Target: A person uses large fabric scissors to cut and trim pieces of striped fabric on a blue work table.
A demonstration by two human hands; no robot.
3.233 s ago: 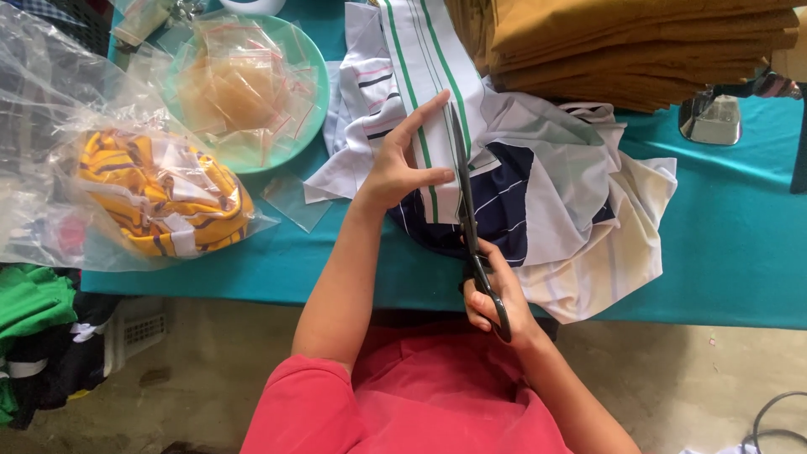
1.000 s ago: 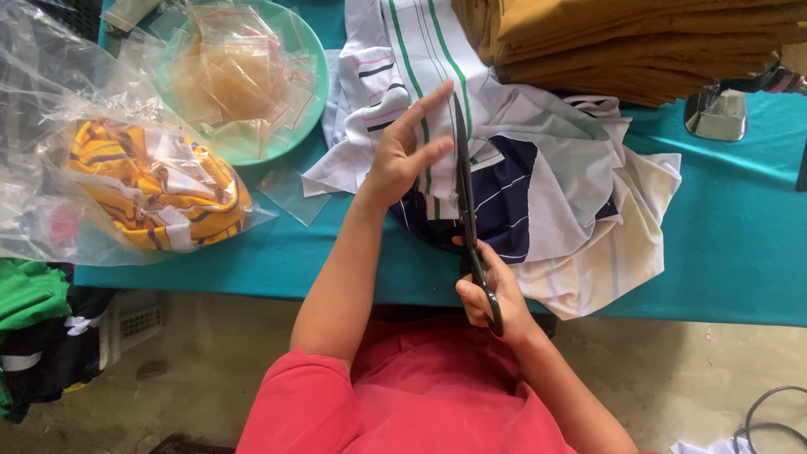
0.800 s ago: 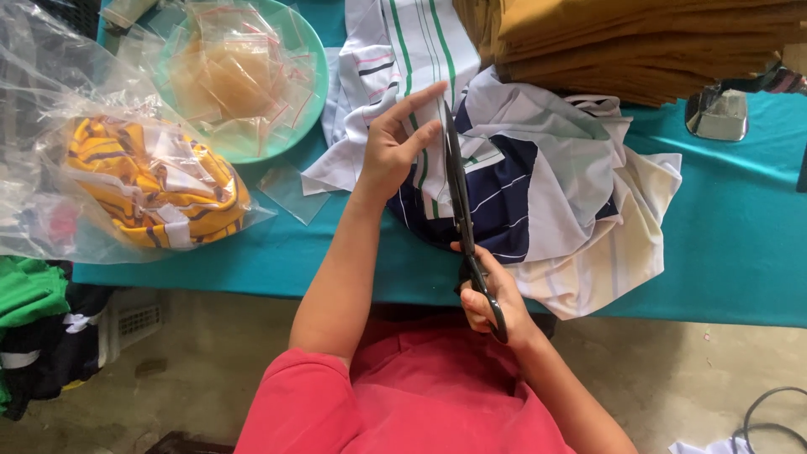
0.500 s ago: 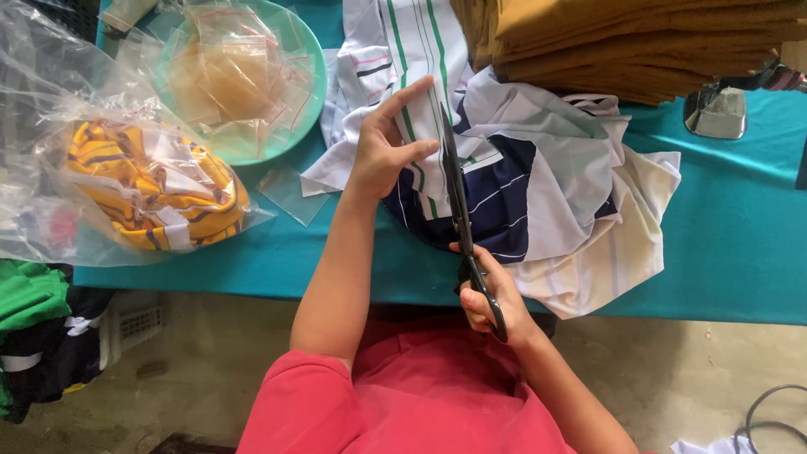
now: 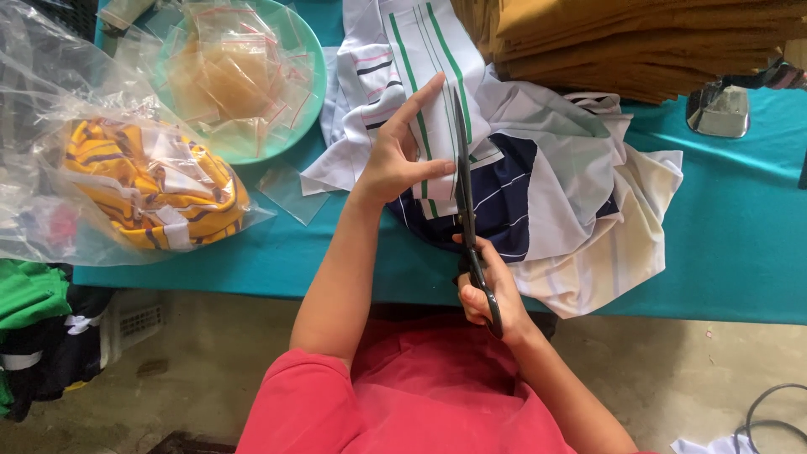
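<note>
Scissors (image 5: 465,197) lay lengthwise over the white green-striped fabric (image 5: 424,50) on the teal table (image 5: 740,227) | right hand (image 5: 487,290) closed around the black handles at the table's near edge | left hand (image 5: 402,151) pinched the striped fabric beside the blades | bagged yellow garment (image 5: 155,189) well left.

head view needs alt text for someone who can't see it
Seen from above, a person's right hand works long black scissors along white cloth with green stripes, which the left hand holds on a teal table. Bagged yellow fabric lies to the left.
</note>
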